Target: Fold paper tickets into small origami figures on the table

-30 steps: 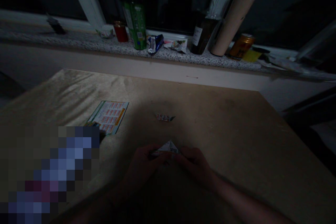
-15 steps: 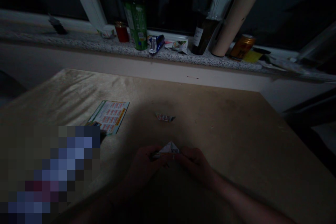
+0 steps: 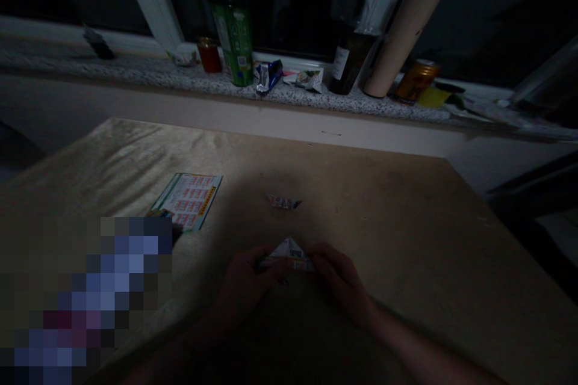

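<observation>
Between my hands is a piece of printed paper folded into a triangle [image 3: 289, 251], its point facing away from me. My left hand [image 3: 250, 280] grips its left corner, with the thumb lying across the front. At the right corner, my right hand [image 3: 336, 274] pinches the paper between thumb and fingers. Beyond the triangle lies a small folded paper boat [image 3: 284, 201] on the table, apart from both hands. Both hands are in deep shadow, so fine finger detail is hard to make out.
A printed sheet [image 3: 192, 198] lies on the brown table [image 3: 383, 204] to the left, beside a pixelated area. Along the granite windowsill [image 3: 158, 76] stand a green container [image 3: 237, 48], a red jar [image 3: 209, 57], a dark cup [image 3: 350, 66], a leaning tube [image 3: 404, 36] and an orange can [image 3: 416, 82].
The folded triangle has turned more flatly toward me, showing more of its printed face. My right hand has shifted slightly, its fingers now at the right corner. The paper boat has stayed put.
</observation>
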Tool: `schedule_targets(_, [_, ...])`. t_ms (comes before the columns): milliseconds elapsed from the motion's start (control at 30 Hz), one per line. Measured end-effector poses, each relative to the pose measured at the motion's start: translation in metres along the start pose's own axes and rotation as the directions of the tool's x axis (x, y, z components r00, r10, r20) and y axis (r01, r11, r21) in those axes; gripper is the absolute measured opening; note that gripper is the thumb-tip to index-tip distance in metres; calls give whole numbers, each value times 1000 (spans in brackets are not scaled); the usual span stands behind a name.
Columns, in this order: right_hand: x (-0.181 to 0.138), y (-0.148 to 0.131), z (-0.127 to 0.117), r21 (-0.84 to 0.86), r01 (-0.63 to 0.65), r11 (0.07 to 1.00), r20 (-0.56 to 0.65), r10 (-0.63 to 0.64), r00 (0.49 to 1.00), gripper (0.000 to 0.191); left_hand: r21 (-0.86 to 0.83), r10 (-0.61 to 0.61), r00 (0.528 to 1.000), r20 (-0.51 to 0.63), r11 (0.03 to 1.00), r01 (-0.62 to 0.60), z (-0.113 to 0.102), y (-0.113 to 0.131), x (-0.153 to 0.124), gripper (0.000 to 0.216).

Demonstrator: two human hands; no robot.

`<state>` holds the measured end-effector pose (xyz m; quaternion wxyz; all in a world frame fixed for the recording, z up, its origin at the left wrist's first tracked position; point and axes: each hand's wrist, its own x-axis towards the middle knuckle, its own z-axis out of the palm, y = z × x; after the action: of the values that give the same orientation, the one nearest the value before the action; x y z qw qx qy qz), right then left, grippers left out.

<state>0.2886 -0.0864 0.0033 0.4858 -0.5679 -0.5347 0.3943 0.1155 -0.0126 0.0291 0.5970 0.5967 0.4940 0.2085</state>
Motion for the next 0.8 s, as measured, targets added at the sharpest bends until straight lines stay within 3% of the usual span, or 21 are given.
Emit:
schedule_targets(133, [1, -1, 1, -64, -28, 998, 48, 31, 998, 22, 22, -13, 1000, -18, 1000, 14, 0, 1, -1, 23])
schedule_targets(400, [0, -3, 5, -111, -57, 992, -37, 53, 998, 25, -27, 2, 1000, -18, 1000, -3, 1, -2, 0, 32])
schedule_targets(633, [6, 0, 4, 24, -163, 986, -85, 164, 983, 23, 54, 43, 999, 30, 998, -45, -1, -5, 0, 32])
schedule_targets(800, [9, 2, 4, 137, -217, 967, -91, 230, 969, 32, 61, 51, 998, 34, 997, -53, -1, -5, 0, 31])
